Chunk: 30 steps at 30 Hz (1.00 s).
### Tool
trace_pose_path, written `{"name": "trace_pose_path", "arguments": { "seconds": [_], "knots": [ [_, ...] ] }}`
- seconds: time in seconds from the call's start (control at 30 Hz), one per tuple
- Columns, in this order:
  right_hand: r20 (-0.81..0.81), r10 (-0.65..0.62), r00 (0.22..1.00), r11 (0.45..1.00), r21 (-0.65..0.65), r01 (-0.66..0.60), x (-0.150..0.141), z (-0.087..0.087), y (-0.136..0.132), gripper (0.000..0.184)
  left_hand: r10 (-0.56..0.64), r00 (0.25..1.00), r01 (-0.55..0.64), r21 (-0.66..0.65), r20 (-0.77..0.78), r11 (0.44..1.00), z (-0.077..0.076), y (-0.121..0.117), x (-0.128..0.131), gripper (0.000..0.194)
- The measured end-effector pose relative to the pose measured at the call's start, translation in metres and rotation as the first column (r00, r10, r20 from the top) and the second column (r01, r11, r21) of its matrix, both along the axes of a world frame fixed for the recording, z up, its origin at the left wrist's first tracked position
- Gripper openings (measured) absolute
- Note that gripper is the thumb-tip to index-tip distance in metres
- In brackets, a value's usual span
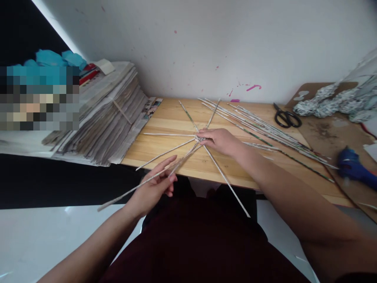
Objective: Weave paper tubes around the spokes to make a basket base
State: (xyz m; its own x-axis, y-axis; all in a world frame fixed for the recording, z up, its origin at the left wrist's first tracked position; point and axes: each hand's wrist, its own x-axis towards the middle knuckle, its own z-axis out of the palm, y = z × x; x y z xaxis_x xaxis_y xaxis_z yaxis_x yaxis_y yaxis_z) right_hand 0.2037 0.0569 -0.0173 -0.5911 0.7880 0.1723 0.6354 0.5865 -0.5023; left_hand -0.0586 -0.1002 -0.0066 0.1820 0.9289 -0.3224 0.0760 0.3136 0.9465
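Observation:
Thin rolled-paper sticks spread like spokes from a small woven paper centre (pixel 198 138) on the wooden table. My right hand (pixel 218 140) lies over that centre, fingers closed on it and pressing it down, so part of the weave is hidden. Just off the front edge, my left hand (pixel 157 184) is closed around a paper stick (pixel 126 193) that leads back to the centre; a second strand runs down to its thumb. Another spoke (pixel 226 181) points toward my body, past the table edge.
Loose paper sticks (pixel 265 131) lie in a bundle to the right. Beyond them are black-handled scissors (pixel 287 118), a blue glue gun (pixel 355 167) and braided paper pieces (pixel 326 100). A tall newspaper stack (pixel 118 106) stands left. The white wall (pixel 206 51) closes off the back.

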Motion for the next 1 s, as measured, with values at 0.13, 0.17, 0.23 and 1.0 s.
{"name": "trace_pose_path", "arguments": {
  "seconds": [0.13, 0.17, 0.23, 1.0],
  "knots": [
    [-0.004, -0.008, 1.0, 1.0, -0.009, 0.008, 0.0, 0.001, 0.0, 0.036, -0.08, 0.922, 0.189, 0.26, -0.378, 0.947, 0.012, 0.016, -0.02, 0.028],
    [-0.004, -0.012, 1.0, 1.0, -0.01, 0.012, 0.0, 0.001, 0.0, 0.036, -0.091, 0.903, 0.234, 0.306, -0.419, 0.923, 0.016, 0.018, -0.023, 0.025],
    [-0.002, -0.016, 1.0, 1.0, -0.011, 0.016, 0.0, 0.001, 0.0, 0.036, -0.142, 0.896, 0.297, 0.329, -0.42, 0.897, 0.026, 0.019, -0.026, 0.025],
    [0.043, -0.023, 0.999, 0.999, 0.032, 0.021, 0.0, 0.001, -0.004, 0.037, 0.029, 0.429, 0.7, 0.352, -0.903, 0.622, 0.01, 0.103, 0.008, 0.026]
  ]
}}
